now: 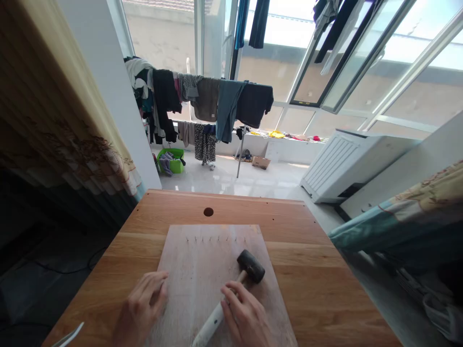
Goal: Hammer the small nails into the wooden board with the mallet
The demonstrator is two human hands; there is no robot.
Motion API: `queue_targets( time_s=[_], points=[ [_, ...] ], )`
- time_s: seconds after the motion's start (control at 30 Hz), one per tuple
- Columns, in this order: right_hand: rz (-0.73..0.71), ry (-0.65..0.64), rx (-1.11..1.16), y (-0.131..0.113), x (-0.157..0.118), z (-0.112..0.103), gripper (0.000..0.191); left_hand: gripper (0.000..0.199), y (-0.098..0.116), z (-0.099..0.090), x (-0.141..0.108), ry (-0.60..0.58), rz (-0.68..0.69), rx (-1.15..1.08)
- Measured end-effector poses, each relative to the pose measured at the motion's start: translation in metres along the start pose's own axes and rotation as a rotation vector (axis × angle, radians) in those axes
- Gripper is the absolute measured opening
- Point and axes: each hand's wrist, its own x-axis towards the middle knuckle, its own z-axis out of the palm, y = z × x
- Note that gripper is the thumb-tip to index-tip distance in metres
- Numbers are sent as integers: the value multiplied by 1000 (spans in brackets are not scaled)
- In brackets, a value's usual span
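A pale wooden board (202, 274) lies flat in front of me, with a row of several thin nails (218, 239) standing up near its far edge. Across its right half rests a mallet with a black head (251, 266) and a light handle (210, 326), the head pointing away from me. My right hand (246, 313) has its fingers curled over that handle, close below the head. At the board's left edge is my left hand (142, 303), fingers bent and thumb apart, fingertips touching the edge. I see nothing held in it.
The board sits on a brown wooden table (307, 289) with a round hole (208, 212) near its far edge. A white curved object (70, 335) shows at lower left. Beyond stand a loaded clothes rack (208, 99), a green basket (177, 166) and a white panelled unit (347, 164).
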Motion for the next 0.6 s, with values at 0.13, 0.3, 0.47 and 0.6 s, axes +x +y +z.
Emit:
queue_targets(
  time_s=[0.13, 0.3, 0.47, 0.6],
  points=[
    [84, -59, 4, -8, 5, 20, 29, 24, 11, 19, 28, -64, -139, -90],
    [127, 4, 28, 3, -3, 23, 37, 27, 18, 36, 51, -131, -228, -155],
    [188, 12, -7, 14, -3, 0, 44, 28, 17, 46, 51, -124, -199, -92],
    [225, -41, -45, 27, -4, -21, 41, 30, 13, 46, 53, -117, -240, -73]
  ],
)
